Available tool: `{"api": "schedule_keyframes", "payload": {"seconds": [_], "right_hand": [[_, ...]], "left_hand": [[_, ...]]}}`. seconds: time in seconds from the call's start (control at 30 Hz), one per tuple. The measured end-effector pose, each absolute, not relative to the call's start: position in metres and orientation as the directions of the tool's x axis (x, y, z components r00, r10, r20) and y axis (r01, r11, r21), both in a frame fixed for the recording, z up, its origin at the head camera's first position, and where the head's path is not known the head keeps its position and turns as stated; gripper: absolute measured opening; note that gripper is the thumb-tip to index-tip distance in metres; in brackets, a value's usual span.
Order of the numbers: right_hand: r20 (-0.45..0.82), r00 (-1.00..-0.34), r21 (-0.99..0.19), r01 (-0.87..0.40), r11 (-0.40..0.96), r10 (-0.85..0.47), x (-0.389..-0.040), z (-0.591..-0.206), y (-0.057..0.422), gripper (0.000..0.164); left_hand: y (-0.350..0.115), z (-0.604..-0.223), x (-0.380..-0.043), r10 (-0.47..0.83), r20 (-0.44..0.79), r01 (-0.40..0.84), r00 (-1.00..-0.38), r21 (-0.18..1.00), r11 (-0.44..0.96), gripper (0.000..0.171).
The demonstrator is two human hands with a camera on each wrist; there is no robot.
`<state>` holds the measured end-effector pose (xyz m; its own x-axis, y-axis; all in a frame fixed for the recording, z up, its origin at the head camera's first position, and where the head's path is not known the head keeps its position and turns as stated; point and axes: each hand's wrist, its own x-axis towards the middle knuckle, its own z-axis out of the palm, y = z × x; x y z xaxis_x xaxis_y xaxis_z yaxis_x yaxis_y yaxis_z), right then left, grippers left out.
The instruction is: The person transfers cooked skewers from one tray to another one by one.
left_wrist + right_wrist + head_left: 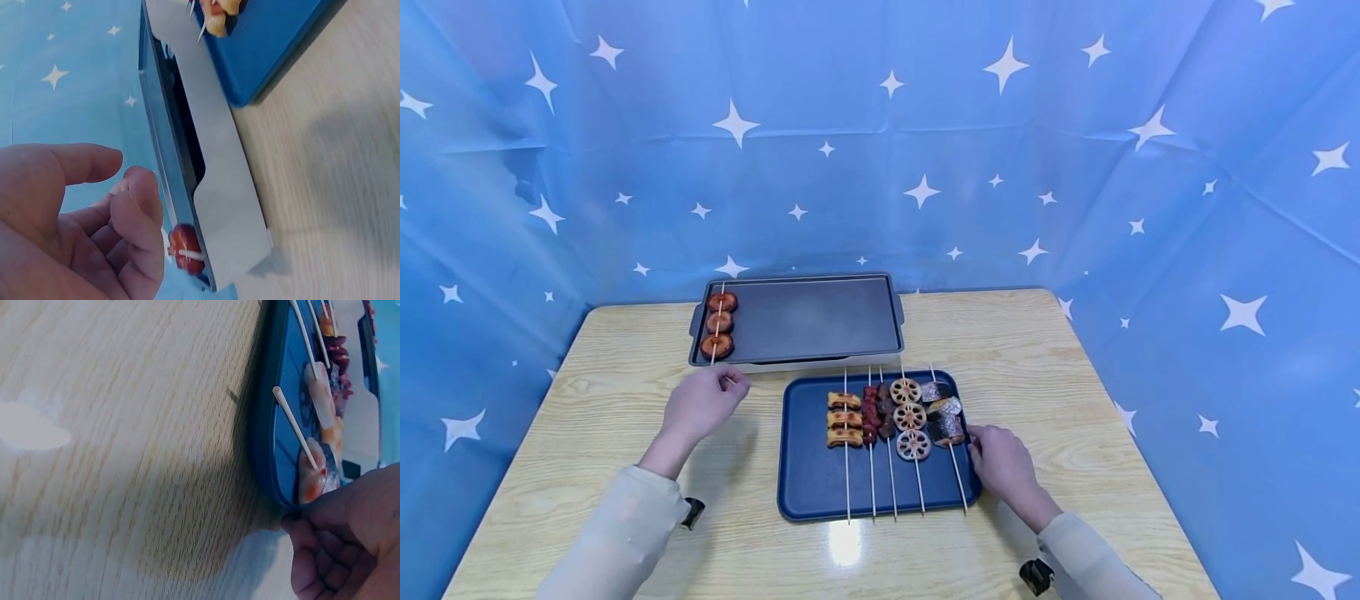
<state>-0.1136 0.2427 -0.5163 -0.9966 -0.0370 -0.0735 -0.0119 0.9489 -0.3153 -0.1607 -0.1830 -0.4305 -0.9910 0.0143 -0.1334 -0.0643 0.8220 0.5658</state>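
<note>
My left hand (pixel 707 402) hovers just in front of the griddle's left end, close to the stick of a skewer of round reddish-brown pieces (pixel 719 323). Its thumb and fingers are apart with nothing between them in the left wrist view, the fingers loosely bent. The skewer lies on the dark griddle (pixel 805 317). My right hand (pixel 1004 468) grips the right rim of a blue tray (pixel 808 487), its thumb at the edge and fingers curled below. Nearest that hand on the tray is a skewer of grey-skinned fish pieces (pixel 946 425).
Left of the fish lie a lotus root skewer (pixel 910 415), a dark brown meat skewer (pixel 886 417), a red meat skewer (pixel 870 415) and a yellow skewer (pixel 845 420). Stick ends overhang the tray's front rim. A blue star-patterned curtain (pixel 850 200) stands behind the wooden table (pixel 1075 400).
</note>
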Motion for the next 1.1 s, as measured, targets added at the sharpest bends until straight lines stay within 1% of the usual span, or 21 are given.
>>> {"api": "schedule_keyframes", "payload": {"seconds": [0.17,0.3,0.57,0.7,0.9,1.1], "right_hand": [[-0.059,-0.997,-0.319,-0.020,0.948,-0.041,-0.114,-0.517,0.243,0.031],[-0.072,-0.997,-0.318,-0.015,0.948,-0.040,-0.114,-0.517,0.244,0.032],[-0.085,-0.996,-0.315,-0.005,0.949,-0.034,-0.114,-0.516,0.242,0.032],[-0.074,-0.997,-0.316,-0.010,0.949,-0.035,-0.113,-0.517,0.242,0.031],[-0.069,-0.997,-0.318,-0.009,0.948,-0.033,-0.113,-0.518,0.243,0.031],[-0.075,-0.996,-0.322,-0.011,0.947,-0.037,-0.113,-0.518,0.242,0.032]], "left_hand": [[-0.195,-0.427,-0.164,-0.040,-0.100,-0.089,-0.994,0.543,0.835,0.028],[-0.205,-0.424,-0.167,-0.121,-0.077,-0.143,-0.990,0.511,0.847,0.029],[-0.220,-0.429,-0.169,-0.215,-0.091,-0.232,-0.972,0.477,0.848,0.037],[-0.225,-0.433,-0.170,-0.226,-0.122,-0.257,-0.966,0.467,0.846,0.042],[-0.228,-0.440,-0.172,-0.202,-0.198,-0.275,-0.959,0.476,0.835,0.051],[-0.229,-0.446,-0.173,-0.176,-0.252,-0.287,-0.952,0.525,0.801,0.050]]}}
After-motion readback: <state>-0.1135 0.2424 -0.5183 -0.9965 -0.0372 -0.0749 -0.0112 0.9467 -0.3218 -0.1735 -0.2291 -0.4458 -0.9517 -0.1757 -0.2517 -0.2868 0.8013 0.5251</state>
